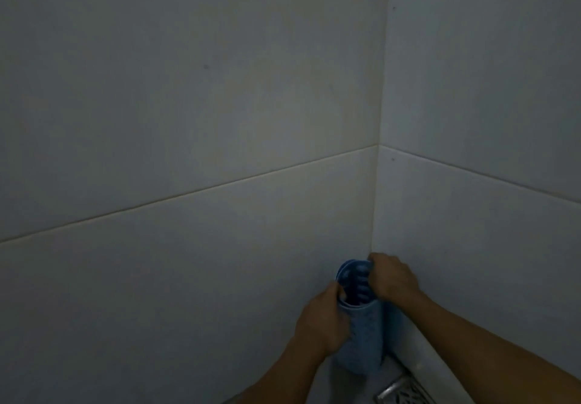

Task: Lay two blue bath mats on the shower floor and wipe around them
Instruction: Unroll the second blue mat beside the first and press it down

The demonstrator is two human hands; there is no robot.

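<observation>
1. A rolled blue bath mat [360, 334] stood upright in the shower corner, at about 5 o'clock in the view, its lower end near the floor and its open top end showing curled inner layers.
2. Whether the roll held one mat or two could not be told.
3. The left hand [320, 318] was wrapped around the roll's mid-body at its 9 o'clock side, grasping it.
4. The right hand [393, 281] gripped the top rim at 1 o'clock, fingers closed over the edge.
5. Judgement: the mat appeared soft, flexible and light, textured, probably rubbery; it would likely spring open once released. Best taken by the free outer edge, with the body steadied.
6. A metal floor drain [401, 391] lay at 5 o'clock of the roll, nearby.
7. Pale tiled walls [188, 246] met behind the roll; the lighting was dim.
</observation>
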